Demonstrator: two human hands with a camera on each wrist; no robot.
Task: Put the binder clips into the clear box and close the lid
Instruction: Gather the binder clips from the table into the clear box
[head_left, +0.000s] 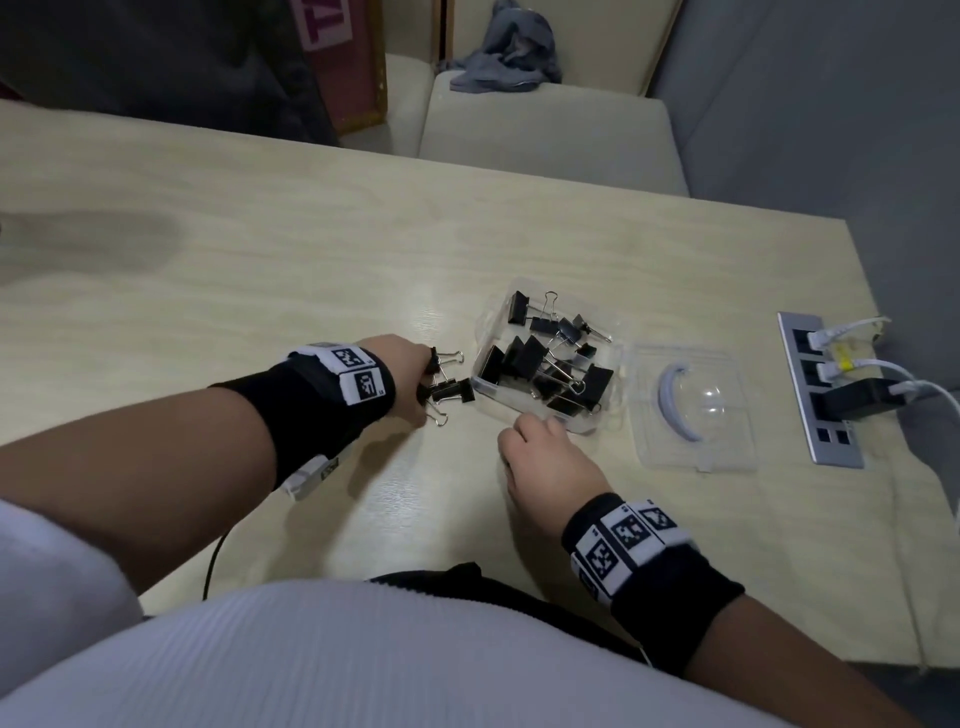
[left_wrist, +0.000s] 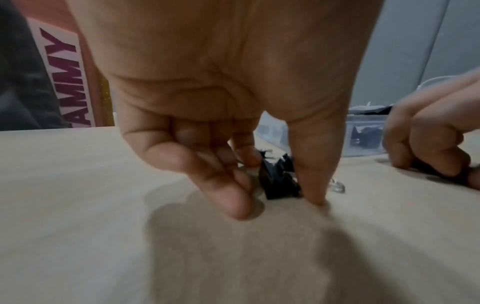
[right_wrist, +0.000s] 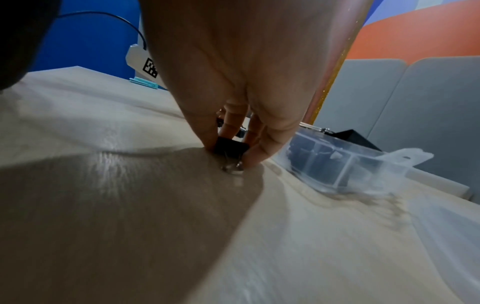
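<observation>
The clear box (head_left: 497, 307) stands open right of the table's middle, with several black binder clips (head_left: 550, 358) inside. Its lid (head_left: 696, 410) lies flat to the right of it. My left hand (head_left: 423, 387) is just left of the box, on the table, and its fingers and thumb curl round a small bunch of black binder clips (head_left: 451, 388) (left_wrist: 275, 183). My right hand (head_left: 524, 428) is at the box's near edge. In the right wrist view its thumb and fingers pinch a single black clip (right_wrist: 230, 148) resting on the table beside the box (right_wrist: 337, 164).
A power strip (head_left: 821, 389) with plugged cables is set into the table at the right, near the edge. A chair with a grey cloth (head_left: 504, 52) stands beyond the far edge. A cable (head_left: 213, 566) hangs from my left wrist.
</observation>
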